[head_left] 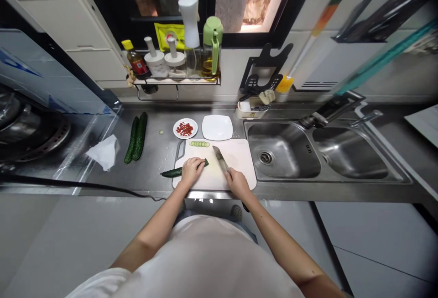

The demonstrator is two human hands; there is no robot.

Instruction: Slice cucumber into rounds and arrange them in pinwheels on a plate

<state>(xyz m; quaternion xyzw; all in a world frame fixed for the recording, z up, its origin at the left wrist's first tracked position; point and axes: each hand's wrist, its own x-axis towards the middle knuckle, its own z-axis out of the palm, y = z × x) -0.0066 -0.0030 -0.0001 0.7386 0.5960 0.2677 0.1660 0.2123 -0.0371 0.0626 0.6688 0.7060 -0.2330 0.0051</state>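
A dark green cucumber (pixel 172 173) lies across the left part of the white cutting board (pixel 239 161), its left end past the board's edge. My left hand (pixel 192 170) is closed over it, and the cut end shows just right of my fingers. My right hand (pixel 237 182) grips a kitchen knife (pixel 221 158) by its handle. The blade points up and to the left, apart from the cucumber. Near the board's top edge lies a row of thin cucumber slices (pixel 200 143).
Behind the board stand a plate of chopped red pieces (pixel 185 129) and a white square plate (pixel 217 128). Two whole cucumbers (pixel 136 137) and a crumpled white cloth or tissue (pixel 104 152) lie left. A double sink (pixel 284 149) is right; a condiment rack (pixel 178 81) hangs above.
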